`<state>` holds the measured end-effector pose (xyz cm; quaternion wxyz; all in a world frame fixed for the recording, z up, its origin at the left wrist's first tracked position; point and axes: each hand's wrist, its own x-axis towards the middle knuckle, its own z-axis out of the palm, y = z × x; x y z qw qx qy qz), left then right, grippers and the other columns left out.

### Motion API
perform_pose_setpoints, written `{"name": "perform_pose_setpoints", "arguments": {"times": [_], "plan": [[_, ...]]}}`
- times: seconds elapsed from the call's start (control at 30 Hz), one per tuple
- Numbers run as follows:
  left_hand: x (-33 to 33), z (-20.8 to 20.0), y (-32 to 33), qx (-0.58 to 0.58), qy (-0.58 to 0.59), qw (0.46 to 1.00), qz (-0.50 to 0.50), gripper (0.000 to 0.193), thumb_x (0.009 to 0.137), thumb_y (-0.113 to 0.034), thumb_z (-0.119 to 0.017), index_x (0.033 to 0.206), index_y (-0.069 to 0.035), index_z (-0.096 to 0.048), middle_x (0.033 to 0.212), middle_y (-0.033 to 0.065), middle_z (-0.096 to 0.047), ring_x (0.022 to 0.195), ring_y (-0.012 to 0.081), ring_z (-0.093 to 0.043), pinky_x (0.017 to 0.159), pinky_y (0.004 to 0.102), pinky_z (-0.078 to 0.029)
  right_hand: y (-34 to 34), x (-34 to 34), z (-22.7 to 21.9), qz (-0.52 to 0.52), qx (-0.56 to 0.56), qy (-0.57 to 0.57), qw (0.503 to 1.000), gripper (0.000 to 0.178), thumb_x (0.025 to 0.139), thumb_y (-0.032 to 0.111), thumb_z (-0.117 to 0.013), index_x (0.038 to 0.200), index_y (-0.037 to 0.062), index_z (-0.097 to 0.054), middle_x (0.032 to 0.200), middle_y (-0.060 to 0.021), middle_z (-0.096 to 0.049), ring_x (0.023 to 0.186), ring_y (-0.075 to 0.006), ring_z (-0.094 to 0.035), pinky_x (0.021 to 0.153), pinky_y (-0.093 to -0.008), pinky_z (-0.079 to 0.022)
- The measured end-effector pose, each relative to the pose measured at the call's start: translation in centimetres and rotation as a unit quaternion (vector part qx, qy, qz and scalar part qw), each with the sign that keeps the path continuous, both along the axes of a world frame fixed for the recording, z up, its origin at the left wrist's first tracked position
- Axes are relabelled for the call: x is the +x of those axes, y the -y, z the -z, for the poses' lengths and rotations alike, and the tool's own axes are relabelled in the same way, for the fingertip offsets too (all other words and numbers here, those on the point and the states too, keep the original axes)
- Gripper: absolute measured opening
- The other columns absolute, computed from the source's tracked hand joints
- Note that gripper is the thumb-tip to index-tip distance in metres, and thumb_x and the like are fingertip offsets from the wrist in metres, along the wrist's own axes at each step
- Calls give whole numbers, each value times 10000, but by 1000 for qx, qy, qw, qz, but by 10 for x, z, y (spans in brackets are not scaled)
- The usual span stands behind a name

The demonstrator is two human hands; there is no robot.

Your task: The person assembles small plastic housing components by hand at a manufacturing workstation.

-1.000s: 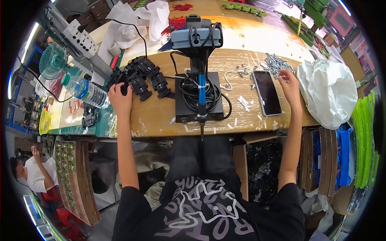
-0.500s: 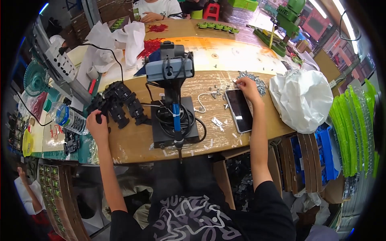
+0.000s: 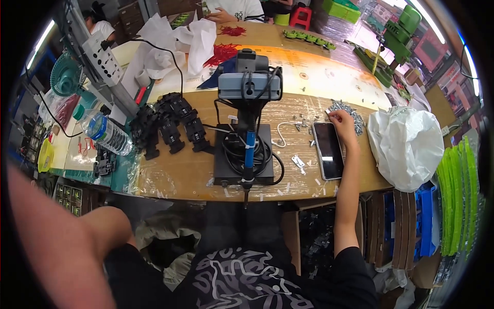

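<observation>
My right hand (image 3: 343,126) is over the far right of the bench, beside a heap of small silvery metal pieces (image 3: 352,112). Its fingertips pinch a small silvery piece (image 3: 328,110). Just left of that wrist lies a phone (image 3: 328,150) with a dark screen. My left forearm (image 3: 54,237) rises large and blurred at the left edge, its elbow bent, and the hand itself is out of the picture. Several black plastic parts (image 3: 170,123) lie piled on the left of the bench. Between them and the phone stands a black box (image 3: 229,167) with coiled cable.
A blue-handled tool (image 3: 250,149) hangs tip down in front of the box, under a grey device (image 3: 247,86). A water bottle (image 3: 105,133) leans at the left. At the right sits a white bag (image 3: 406,147), near green strips (image 3: 458,198). Someone sits across the bench.
My left hand has left the black plastic parts and gone out of view, the forearm swinging up toward me. The right hand stays by the metal pieces. The view has shifted left.
</observation>
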<state>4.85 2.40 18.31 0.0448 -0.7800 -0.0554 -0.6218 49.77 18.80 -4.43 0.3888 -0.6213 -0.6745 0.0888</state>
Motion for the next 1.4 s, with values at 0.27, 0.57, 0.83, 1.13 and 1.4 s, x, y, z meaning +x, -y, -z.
{"name": "perform_pose_setpoints", "arguments": {"times": [0.27, 0.57, 0.83, 1.13, 1.4], "plan": [[-15, 1, 15, 114, 13, 993, -16, 501, 683, -120, -520, 1127, 70, -385, 1070, 269, -445, 1008, 353, -453, 922, 457, -320, 6, -6, 7, 17, 2, 23, 1000, 85, 719, 51, -602, 790, 5, -603, 683, -92, -539, 623, -174, -519, 584, -281, -425], [-7, -3, 17, 125, -13, 983, -133, 497, 680, -112, -529, 1120, 74, -390, 1071, 262, -447, 1006, 350, -455, 928, 453, -318, 0, 14, 23, 23, 59, 51, 997, 105, 694, 50, -616, 795, 21, -607, 718, -88, -558, 642, -171, -534, 589, -273, -422], [-11, 51, -22, -238, -92, 889, -380, 326, 693, 31, -590, 1001, -1, -487, 927, 104, -546, 857, 204, -521, 779, 306, -402, -11, 13, -11, -29, -94, 107, 989, 183, 640, 36, -652, 811, 23, -587, 850, -138, -556, 799, -281, -551, 713, -333, -438], [-91, 185, -90, -428, -252, 691, -526, 395, 714, -243, -636, 1019, -23, -514, 981, 104, -505, 943, 290, -477, 767, 371, -419, 7, -18, -24, 21, -93, 119, 988, 144, 673, 76, -616, 799, 52, -552, 829, -103, -534, 829, -288, -521, 706, -357, -414], [-84, 195, -103, -442, -277, 698, -491, 343, 698, -190, -630, 987, -43, -519, 933, 118, -481, 915, 303, -477, 765, 364, -413, 6, -14, -20, 37, -70, 151, 985, 122, 703, 100, -598, 799, 72, -529, 814, -92, -527, 817, -285, -520, 694, -368, -414]]}}
